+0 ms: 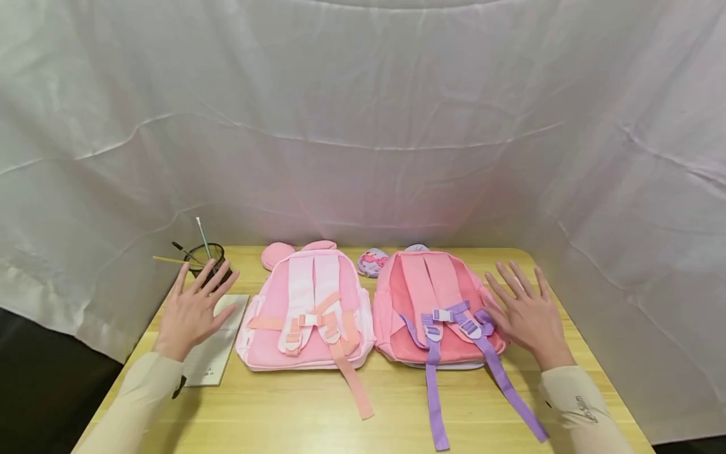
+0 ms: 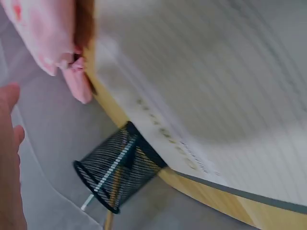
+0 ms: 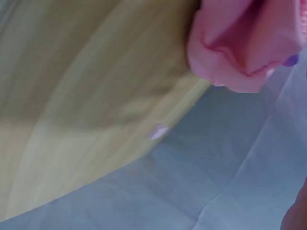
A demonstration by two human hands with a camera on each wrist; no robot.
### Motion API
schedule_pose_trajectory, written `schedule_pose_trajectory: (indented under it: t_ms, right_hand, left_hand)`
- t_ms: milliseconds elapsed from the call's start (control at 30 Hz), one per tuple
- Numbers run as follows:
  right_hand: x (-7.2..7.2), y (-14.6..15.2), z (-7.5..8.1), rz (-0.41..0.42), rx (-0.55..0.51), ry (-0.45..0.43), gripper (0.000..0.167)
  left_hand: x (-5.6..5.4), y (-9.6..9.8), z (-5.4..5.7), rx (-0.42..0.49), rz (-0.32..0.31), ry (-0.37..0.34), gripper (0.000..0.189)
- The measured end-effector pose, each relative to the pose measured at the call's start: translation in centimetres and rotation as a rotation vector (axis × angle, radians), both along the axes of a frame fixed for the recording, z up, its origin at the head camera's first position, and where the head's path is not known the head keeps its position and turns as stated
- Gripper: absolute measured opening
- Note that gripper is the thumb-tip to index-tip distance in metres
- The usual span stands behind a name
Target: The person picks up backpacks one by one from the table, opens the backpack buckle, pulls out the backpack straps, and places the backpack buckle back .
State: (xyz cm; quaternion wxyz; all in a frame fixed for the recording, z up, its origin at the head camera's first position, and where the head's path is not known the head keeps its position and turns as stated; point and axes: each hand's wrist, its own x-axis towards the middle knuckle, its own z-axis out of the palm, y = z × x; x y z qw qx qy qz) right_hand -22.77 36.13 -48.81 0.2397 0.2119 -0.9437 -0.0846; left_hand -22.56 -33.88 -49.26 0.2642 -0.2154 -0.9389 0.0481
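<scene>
Over a lined notepad (image 1: 227, 337) at the table's left hovers my left hand (image 1: 193, 312), fingers spread and nothing held. My right hand (image 1: 530, 318), also spread, is beside the right edge of a coral-pink backpack (image 1: 391, 315) with purple straps, overlapping its side in the head view. Left of that lies a light pink backpack (image 1: 272, 350) with peach straps. Both backpacks lie with shoulder straps facing up and strap ends trailing toward me. In the right wrist view, the side pocket (image 3: 225, 57) of the coral-pink backpack shows.
A black mesh pen holder (image 2: 117, 165) with several thin sticks stands at the back left, behind my left hand. A small pale pink block (image 3: 158, 131) lies near the table edge on the right. Grey-white curtain (image 1: 363, 126) surrounds the wooden table (image 1: 283, 410) at back and sides.
</scene>
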Motion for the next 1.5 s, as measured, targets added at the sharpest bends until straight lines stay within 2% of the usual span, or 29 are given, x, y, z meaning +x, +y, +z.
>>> schedule_pose_trajectory:
  t_ms: [167, 300, 433, 567, 700, 867, 1067, 1200, 1333, 1500]
  right_hand:
    - [0.1, -2.3, 1.2, 0.023, -0.033, 0.005, 0.083]
    - [-0.1, -5.4, 2.3, 0.065, -0.12, 0.013, 0.081]
    - [-0.7, -8.8, 3.1, 0.156, -0.213, 0.069, 0.076]
    - [-1.2, -12.8, 3.6, 0.233, -0.256, 0.094, 0.071]
    - [-1.4, -17.2, 3.9, 0.296, -0.28, 0.048, 0.068]
    - [-1.0, -22.4, 3.2, 0.327, -0.304, -0.077, 0.058]
    - [-0.6, -27.3, 1.6, 0.348, -0.257, -0.201, 0.05]
    - [-0.5, -29.8, 0.6, 0.348, -0.243, -0.276, 0.044]
    - [-0.6, -31.9, -0.3, 0.362, -0.222, -0.304, 0.038]
    - [-0.6, -33.6, -1.3, 0.387, -0.231, -0.341, 0.035]
  left_hand:
    - [0.3, 2.1, 0.9, 0.065, 0.018, 0.008, 0.064]
    - [0.8, 4.7, 1.6, 0.15, 0.0, 0.003, 0.063]
    - [1.1, 7.2, 1.7, 0.254, -0.015, -0.106, 0.057]
    - [1.5, 9.3, 1.2, 0.413, -0.063, -0.24, 0.051]
    - [1.9, 11.0, 0.2, 0.521, -0.115, -0.318, 0.045]
    - [2.2, 12.4, -1.0, 0.621, -0.176, -0.365, 0.036]
    - [2.1, 13.0, -2.4, 0.793, -0.269, -0.444, 0.033]
    - [1.6, 13.2, -3.2, 0.811, -0.246, -0.489, 0.034]
    - [1.2, 13.1, -3.6, 0.872, -0.2, -0.536, 0.033]
    - [1.2, 13.0, -4.1, 0.923, -0.173, -0.548, 0.027]
